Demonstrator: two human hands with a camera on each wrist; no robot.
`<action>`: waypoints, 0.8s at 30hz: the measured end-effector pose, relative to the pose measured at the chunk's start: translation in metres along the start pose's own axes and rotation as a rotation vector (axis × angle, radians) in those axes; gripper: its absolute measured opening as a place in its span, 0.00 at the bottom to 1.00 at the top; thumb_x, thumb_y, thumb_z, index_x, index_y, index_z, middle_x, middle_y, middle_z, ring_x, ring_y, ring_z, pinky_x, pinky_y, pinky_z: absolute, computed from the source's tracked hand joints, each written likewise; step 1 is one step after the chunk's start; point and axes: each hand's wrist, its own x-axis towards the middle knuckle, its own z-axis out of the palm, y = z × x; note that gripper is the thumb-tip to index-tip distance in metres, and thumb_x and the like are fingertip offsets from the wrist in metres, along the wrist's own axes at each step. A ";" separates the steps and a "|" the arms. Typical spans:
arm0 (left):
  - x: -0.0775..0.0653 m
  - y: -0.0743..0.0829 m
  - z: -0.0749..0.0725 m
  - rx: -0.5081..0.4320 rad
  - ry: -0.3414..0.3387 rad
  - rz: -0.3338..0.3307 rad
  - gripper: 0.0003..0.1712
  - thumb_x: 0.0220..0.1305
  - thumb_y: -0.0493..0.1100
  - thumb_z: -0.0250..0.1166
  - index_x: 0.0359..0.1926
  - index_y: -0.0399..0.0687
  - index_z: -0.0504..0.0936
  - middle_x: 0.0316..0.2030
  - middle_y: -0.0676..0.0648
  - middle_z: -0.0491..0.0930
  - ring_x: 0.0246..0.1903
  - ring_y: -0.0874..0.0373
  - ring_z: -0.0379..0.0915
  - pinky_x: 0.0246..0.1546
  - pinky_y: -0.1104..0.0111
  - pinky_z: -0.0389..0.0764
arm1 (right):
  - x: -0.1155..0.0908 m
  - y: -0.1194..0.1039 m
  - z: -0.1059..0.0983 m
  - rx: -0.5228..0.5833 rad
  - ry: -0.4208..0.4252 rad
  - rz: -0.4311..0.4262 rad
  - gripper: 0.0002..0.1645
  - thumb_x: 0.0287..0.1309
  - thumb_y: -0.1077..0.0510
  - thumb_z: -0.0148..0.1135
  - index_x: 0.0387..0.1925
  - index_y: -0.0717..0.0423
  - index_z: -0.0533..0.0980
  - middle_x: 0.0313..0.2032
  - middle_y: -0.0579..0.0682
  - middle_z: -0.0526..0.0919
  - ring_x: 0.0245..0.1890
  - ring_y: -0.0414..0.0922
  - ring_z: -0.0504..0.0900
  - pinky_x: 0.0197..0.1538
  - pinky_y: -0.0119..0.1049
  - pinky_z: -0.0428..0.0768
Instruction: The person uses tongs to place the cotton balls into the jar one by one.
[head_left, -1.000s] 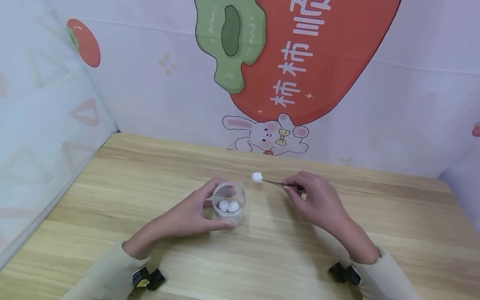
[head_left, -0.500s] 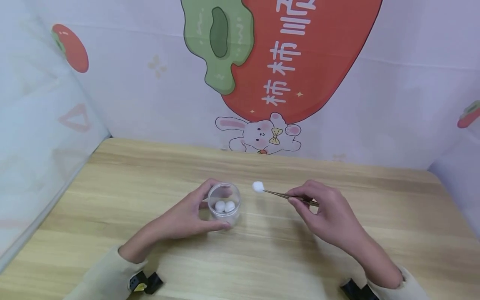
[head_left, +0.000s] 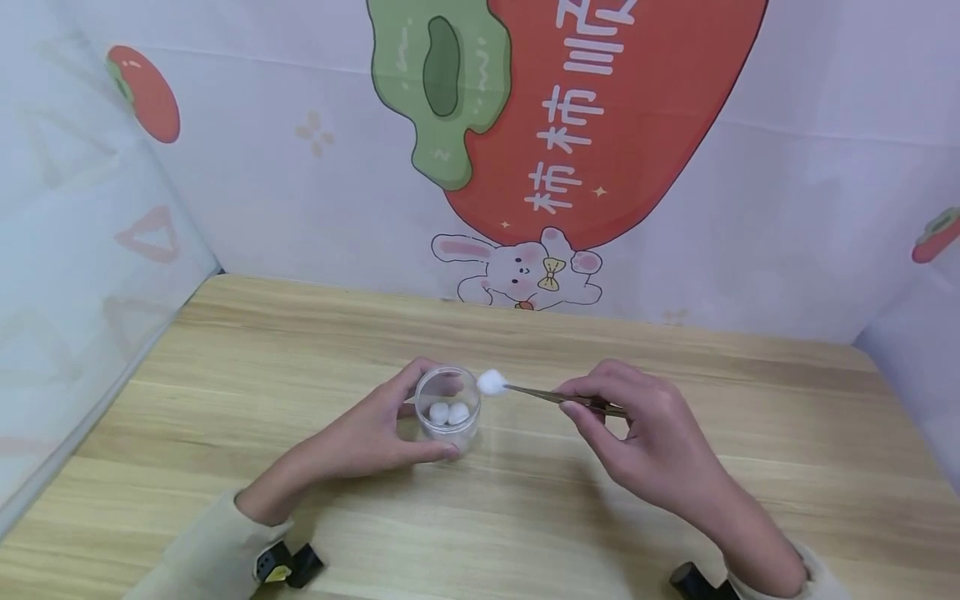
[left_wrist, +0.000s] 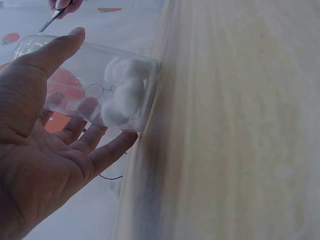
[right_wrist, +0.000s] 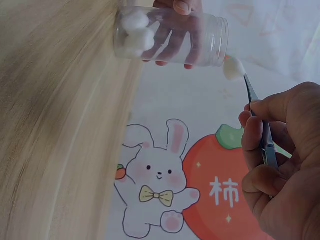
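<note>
A clear plastic jar [head_left: 448, 433] stands upright on the table, lidless, with several white cotton balls [left_wrist: 127, 92] at its bottom. My left hand [head_left: 367, 429] grips the jar from the left, thumb on the near side and fingers around the far side. My right hand [head_left: 645, 425] pinches a pair of metal tweezers [head_left: 551, 396] between thumb and fingers. The tweezer tips hold one white cotton ball [head_left: 492, 382] at the right of the jar's rim. In the right wrist view, that ball [right_wrist: 233, 68] is right at the jar's mouth.
A light wood-grain table [head_left: 300, 333] lies under both hands. Behind it hangs a pale cloth backdrop [head_left: 750, 233] with a printed persimmon and rabbit, and another cloth side [head_left: 67, 250] rises at the left. Small black devices [head_left: 288, 565] sit at the wrists.
My right hand first drew back a little to the right, then moved left, bringing the tweezers and cotton ball up to the jar's rim. The left hand keeps holding the jar in place.
</note>
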 end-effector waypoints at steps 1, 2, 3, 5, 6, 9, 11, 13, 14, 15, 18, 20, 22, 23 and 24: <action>0.000 0.000 0.000 0.001 -0.001 -0.002 0.43 0.56 0.54 0.83 0.67 0.67 0.68 0.67 0.58 0.78 0.71 0.61 0.73 0.74 0.53 0.78 | 0.001 -0.001 0.001 0.006 -0.003 -0.009 0.19 0.55 0.70 0.76 0.42 0.45 0.88 0.31 0.36 0.85 0.29 0.31 0.76 0.28 0.18 0.71; 0.000 0.000 0.000 0.002 -0.002 -0.003 0.43 0.56 0.54 0.83 0.67 0.67 0.68 0.67 0.58 0.78 0.71 0.60 0.73 0.74 0.53 0.78 | 0.002 -0.002 0.002 0.013 0.000 -0.021 0.18 0.55 0.70 0.76 0.43 0.46 0.88 0.32 0.37 0.85 0.30 0.31 0.76 0.29 0.18 0.72; 0.000 0.000 0.000 0.005 -0.003 -0.005 0.43 0.56 0.54 0.83 0.67 0.68 0.68 0.67 0.57 0.78 0.71 0.60 0.73 0.74 0.52 0.78 | 0.003 -0.003 0.003 0.015 -0.001 -0.025 0.18 0.55 0.70 0.76 0.43 0.46 0.88 0.32 0.37 0.85 0.30 0.31 0.76 0.29 0.18 0.72; 0.000 -0.001 0.000 0.007 -0.003 -0.006 0.43 0.56 0.54 0.83 0.67 0.68 0.68 0.67 0.57 0.78 0.71 0.60 0.73 0.74 0.52 0.78 | 0.005 -0.005 0.005 0.014 -0.006 -0.029 0.18 0.56 0.70 0.76 0.43 0.45 0.88 0.32 0.37 0.85 0.30 0.31 0.76 0.30 0.18 0.73; 0.000 -0.001 0.000 0.009 -0.002 -0.005 0.43 0.56 0.54 0.83 0.67 0.68 0.67 0.67 0.58 0.78 0.70 0.60 0.74 0.74 0.51 0.78 | 0.007 -0.006 0.006 0.014 -0.009 -0.028 0.18 0.56 0.69 0.76 0.43 0.45 0.88 0.32 0.36 0.84 0.31 0.31 0.76 0.30 0.18 0.74; 0.000 0.000 0.001 0.016 0.001 -0.001 0.43 0.56 0.55 0.83 0.67 0.70 0.67 0.65 0.59 0.78 0.68 0.60 0.75 0.73 0.50 0.78 | 0.011 -0.009 0.010 0.029 -0.017 -0.040 0.18 0.56 0.69 0.76 0.44 0.45 0.88 0.32 0.37 0.84 0.31 0.31 0.77 0.33 0.18 0.77; 0.001 0.000 0.001 0.018 0.004 0.002 0.43 0.56 0.55 0.83 0.66 0.70 0.67 0.64 0.60 0.78 0.66 0.60 0.76 0.73 0.49 0.79 | 0.014 -0.010 0.013 0.031 -0.024 -0.054 0.18 0.56 0.69 0.76 0.44 0.45 0.88 0.33 0.37 0.84 0.32 0.31 0.77 0.34 0.18 0.78; 0.001 0.001 0.001 0.017 0.004 0.003 0.42 0.56 0.54 0.83 0.66 0.69 0.67 0.63 0.60 0.77 0.65 0.60 0.76 0.73 0.49 0.79 | 0.016 -0.011 0.016 0.022 -0.032 -0.070 0.18 0.56 0.70 0.76 0.43 0.46 0.88 0.33 0.37 0.84 0.31 0.31 0.77 0.34 0.18 0.78; 0.001 0.001 0.001 0.017 0.004 0.003 0.42 0.56 0.54 0.83 0.66 0.69 0.67 0.63 0.60 0.77 0.65 0.60 0.76 0.73 0.49 0.79 | 0.016 -0.011 0.017 0.010 -0.035 -0.075 0.18 0.56 0.69 0.76 0.43 0.46 0.88 0.33 0.37 0.84 0.31 0.31 0.77 0.34 0.17 0.77; 0.001 0.001 0.000 0.018 0.003 0.001 0.42 0.56 0.54 0.83 0.66 0.69 0.67 0.63 0.60 0.77 0.65 0.60 0.76 0.73 0.49 0.79 | 0.017 -0.011 0.017 -0.001 -0.039 -0.078 0.17 0.56 0.69 0.76 0.43 0.46 0.88 0.33 0.36 0.84 0.31 0.30 0.77 0.33 0.17 0.76; 0.001 0.001 0.000 0.022 0.000 -0.004 0.43 0.56 0.54 0.83 0.66 0.69 0.67 0.64 0.60 0.76 0.66 0.60 0.75 0.73 0.49 0.78 | 0.016 -0.011 0.018 -0.033 -0.044 -0.078 0.17 0.56 0.68 0.76 0.43 0.46 0.88 0.32 0.36 0.84 0.31 0.30 0.76 0.33 0.16 0.75; 0.001 0.001 0.000 0.026 -0.001 -0.005 0.43 0.56 0.54 0.83 0.67 0.68 0.67 0.65 0.59 0.76 0.67 0.60 0.75 0.74 0.50 0.78 | 0.016 -0.011 0.017 -0.047 -0.046 -0.075 0.17 0.56 0.68 0.77 0.43 0.46 0.88 0.33 0.35 0.84 0.31 0.29 0.76 0.33 0.16 0.75; 0.001 0.001 0.000 0.024 -0.001 -0.004 0.43 0.56 0.54 0.83 0.67 0.66 0.67 0.65 0.59 0.76 0.68 0.60 0.74 0.74 0.50 0.78 | 0.016 -0.011 0.016 -0.056 -0.047 -0.074 0.17 0.56 0.68 0.76 0.44 0.45 0.88 0.33 0.35 0.84 0.31 0.29 0.77 0.32 0.16 0.74; 0.000 0.000 -0.001 0.020 -0.001 -0.003 0.44 0.56 0.54 0.83 0.67 0.65 0.67 0.65 0.58 0.76 0.68 0.60 0.74 0.74 0.50 0.78 | 0.016 -0.011 0.016 -0.059 -0.049 -0.074 0.17 0.56 0.68 0.76 0.44 0.45 0.88 0.33 0.35 0.84 0.31 0.29 0.77 0.33 0.16 0.74; 0.000 0.000 -0.001 0.019 0.001 -0.001 0.44 0.55 0.54 0.83 0.67 0.65 0.67 0.65 0.58 0.76 0.67 0.60 0.74 0.74 0.51 0.78 | 0.016 -0.011 0.015 -0.062 -0.050 -0.076 0.17 0.56 0.68 0.76 0.44 0.45 0.88 0.33 0.35 0.84 0.31 0.29 0.78 0.33 0.16 0.75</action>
